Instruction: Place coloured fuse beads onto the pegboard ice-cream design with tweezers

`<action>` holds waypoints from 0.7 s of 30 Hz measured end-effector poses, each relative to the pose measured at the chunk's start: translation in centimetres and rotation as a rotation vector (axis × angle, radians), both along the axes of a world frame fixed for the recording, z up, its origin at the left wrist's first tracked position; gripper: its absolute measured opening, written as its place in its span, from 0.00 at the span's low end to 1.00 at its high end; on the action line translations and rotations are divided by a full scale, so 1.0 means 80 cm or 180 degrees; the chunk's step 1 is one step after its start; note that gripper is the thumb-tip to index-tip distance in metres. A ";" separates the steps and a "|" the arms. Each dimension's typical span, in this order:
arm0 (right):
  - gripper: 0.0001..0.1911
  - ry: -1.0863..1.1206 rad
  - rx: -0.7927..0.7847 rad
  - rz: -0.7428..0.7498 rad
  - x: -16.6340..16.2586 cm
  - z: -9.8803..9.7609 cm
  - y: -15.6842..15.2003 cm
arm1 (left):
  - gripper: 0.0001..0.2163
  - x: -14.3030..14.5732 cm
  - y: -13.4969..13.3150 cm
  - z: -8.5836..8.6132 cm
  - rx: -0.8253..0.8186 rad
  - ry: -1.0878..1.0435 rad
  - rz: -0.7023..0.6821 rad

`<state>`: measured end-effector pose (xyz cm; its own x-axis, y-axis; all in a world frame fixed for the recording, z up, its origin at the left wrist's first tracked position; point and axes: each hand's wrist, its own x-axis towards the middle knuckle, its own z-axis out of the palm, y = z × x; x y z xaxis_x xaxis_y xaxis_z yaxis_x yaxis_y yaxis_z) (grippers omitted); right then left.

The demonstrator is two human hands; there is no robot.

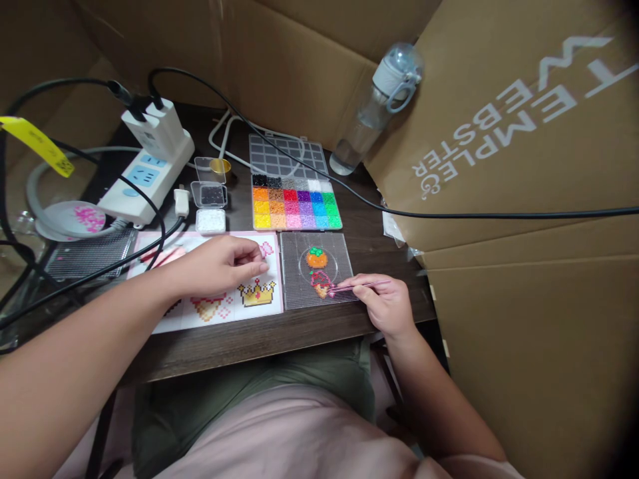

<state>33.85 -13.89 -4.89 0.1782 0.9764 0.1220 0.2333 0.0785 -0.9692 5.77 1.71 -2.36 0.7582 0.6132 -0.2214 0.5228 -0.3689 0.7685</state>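
My right hand (387,303) is closed on a pair of pink tweezers (357,287), pointing left over the clear pegboard (294,293). The tweezer tips are at the lower right of a bead ice cream cone (320,284) in red, pink and tan; a bead at the tips is too small to make out. Above the cone, on the same board, sits an orange bead fruit (316,258) with green leaves. My left hand (229,263) rests on the printed pattern sheet (269,319), its fingers curled and nothing visible in them. A crown picture (257,293) shows just below it.
A sorted bead box (297,203) lies open behind the boards, near small clear boxes (210,221). A water bottle (367,110) stands at the back. Black cables cross above a power strip (150,176). A dish (70,221) holds pink beads. Cardboard walls (499,279) surround the table.
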 end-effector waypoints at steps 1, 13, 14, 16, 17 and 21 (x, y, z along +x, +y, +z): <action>0.05 0.0000 -0.0007 0.0023 0.000 0.000 0.000 | 0.13 0.000 0.000 0.000 0.0000 -0.0002 0.0003; 0.05 -0.0048 -0.0023 -0.0043 0.002 -0.002 0.000 | 0.12 0.001 0.000 0.001 -0.0050 -0.0025 0.0029; 0.04 -0.0020 -0.0011 -0.0074 0.002 -0.003 0.000 | 0.12 0.001 0.000 0.001 -0.0047 -0.0025 0.0021; 0.04 0.0004 0.0006 -0.0159 0.002 -0.003 0.000 | 0.13 0.001 0.000 0.001 -0.0037 -0.0025 0.0003; 0.04 0.0000 0.0006 -0.0205 0.001 -0.003 0.000 | 0.13 0.001 0.001 0.001 -0.0031 -0.0026 -0.0002; 0.04 -0.0079 -0.0048 -0.0331 -0.002 0.000 0.003 | 0.13 0.001 0.001 0.001 -0.0015 -0.0027 -0.0012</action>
